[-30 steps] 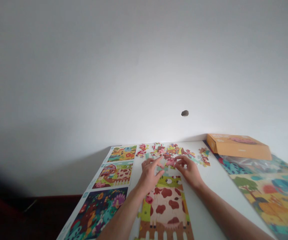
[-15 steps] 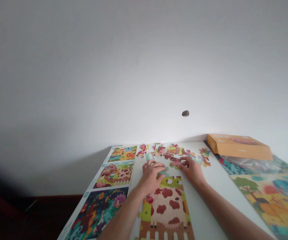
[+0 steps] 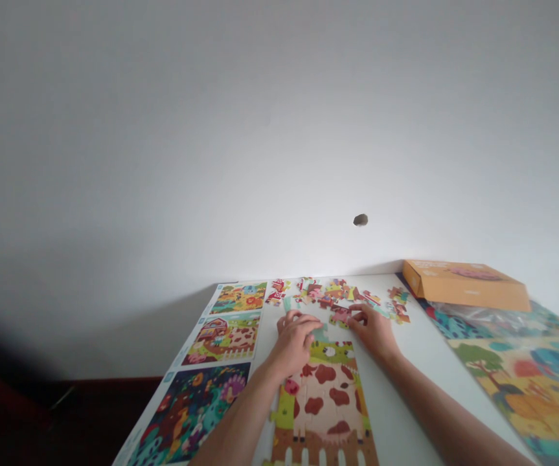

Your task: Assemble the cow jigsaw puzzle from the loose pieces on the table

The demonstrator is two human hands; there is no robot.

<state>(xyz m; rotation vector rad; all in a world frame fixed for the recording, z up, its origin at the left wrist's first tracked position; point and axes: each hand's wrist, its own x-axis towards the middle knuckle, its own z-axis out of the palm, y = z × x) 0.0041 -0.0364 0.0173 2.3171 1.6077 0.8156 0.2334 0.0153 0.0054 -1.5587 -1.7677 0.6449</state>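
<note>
A partly joined jigsaw puzzle lies on the white table, showing a brown-spotted cow, sheep and a white fence. At its upper left edge is my left hand, fingers curled over a pale teal puzzle piece; the fingers partly cover it. My right hand is bent beside a pink pig puzzle piece, thumb and forefinger at its right edge. Beyond both hands, several loose pieces are scattered near the wall, with red, green and yellow prints.
Left of the puzzle lies a picture sheet with printed scenes. An orange box stands at the back right, beside clear plastic wrapping. Another animal picture lies at right. Behind rises a white wall with a hole.
My left thumb has drawn in toward the fingers, uncovering more of the sheep part of the puzzle. My right hand has hardly moved beside the pig piece.
</note>
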